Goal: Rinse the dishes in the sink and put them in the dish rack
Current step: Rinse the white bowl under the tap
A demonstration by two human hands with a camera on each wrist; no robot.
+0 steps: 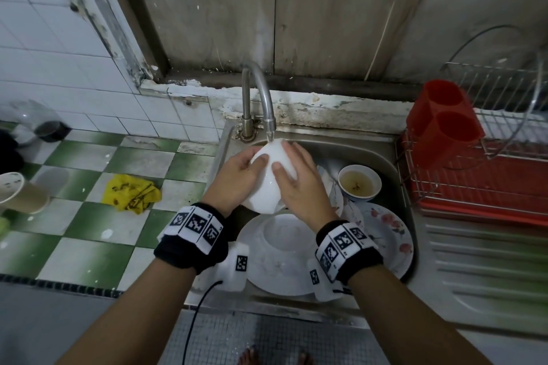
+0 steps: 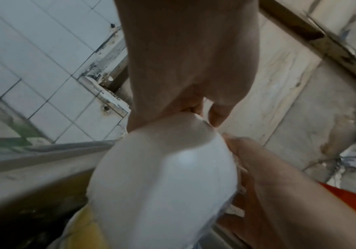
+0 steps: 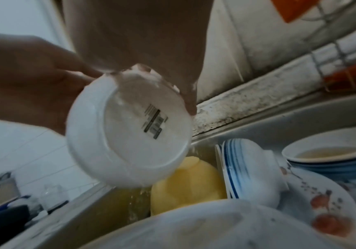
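Observation:
A white bowl [image 1: 268,187] is tilted, bottom away from me, under the faucet [image 1: 262,92], and a thin stream of water lands on it. My left hand [image 1: 237,175] grips its left side with the thumb on the wall. My right hand [image 1: 299,184] curls over its right side. In the right wrist view the bowl [image 3: 128,144] shows its wet base and a barcode label, with right fingertips [image 3: 191,107] at the foot ring. The left wrist view shows the bowl [image 2: 162,185] close up between both hands.
The sink [image 1: 355,148] holds a small bowl of yellowish liquid [image 1: 359,181], a floral plate [image 1: 388,231], a large white plate [image 1: 258,272], blue-rimmed plates [image 3: 243,168] and something yellow [image 3: 190,183]. A wire dish rack [image 1: 489,163] with a red holder [image 1: 441,121] stands on the right. A yellow rag [image 1: 130,192] lies on the left.

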